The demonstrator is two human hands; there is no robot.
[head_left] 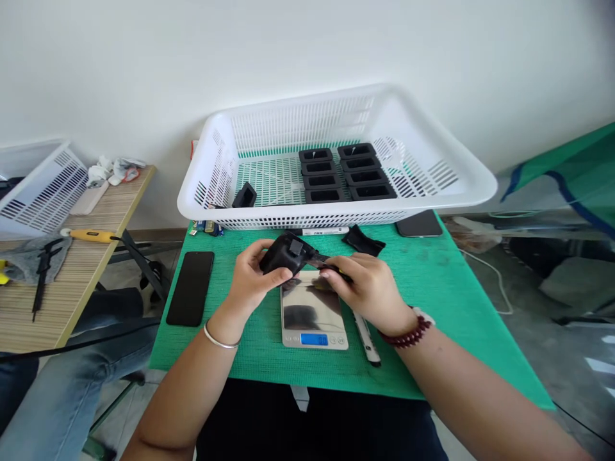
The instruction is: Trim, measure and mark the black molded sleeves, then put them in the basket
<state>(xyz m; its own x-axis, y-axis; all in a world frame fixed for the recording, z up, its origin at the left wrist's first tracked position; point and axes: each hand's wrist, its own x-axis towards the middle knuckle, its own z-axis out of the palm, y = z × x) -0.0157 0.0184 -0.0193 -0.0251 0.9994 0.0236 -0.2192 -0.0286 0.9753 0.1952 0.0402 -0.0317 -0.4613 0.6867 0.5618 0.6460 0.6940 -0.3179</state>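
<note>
My left hand [250,276] is closed around a black rounded moulded part [282,253], tilted above the scale. In my right hand [369,285] is a dark-handled knife [344,275] with a bit of yellow on it. Its thin blade touches or nearly touches the right edge of the part; the exact contact is too small to tell. Beneath both hands lies a digital scale [314,314] with a shiny plate and a lit blue display. A white marker [366,340] rests by the scale's right side, partly under my right hand.
Behind my hands, a white basket [331,214] contains several black rectangular parts [321,181]. A phone [191,288] lies left on the green mat [461,320]; black scrap [364,241] and another marker [324,230] lie near the basket. Another person's leg [81,384] shows at left.
</note>
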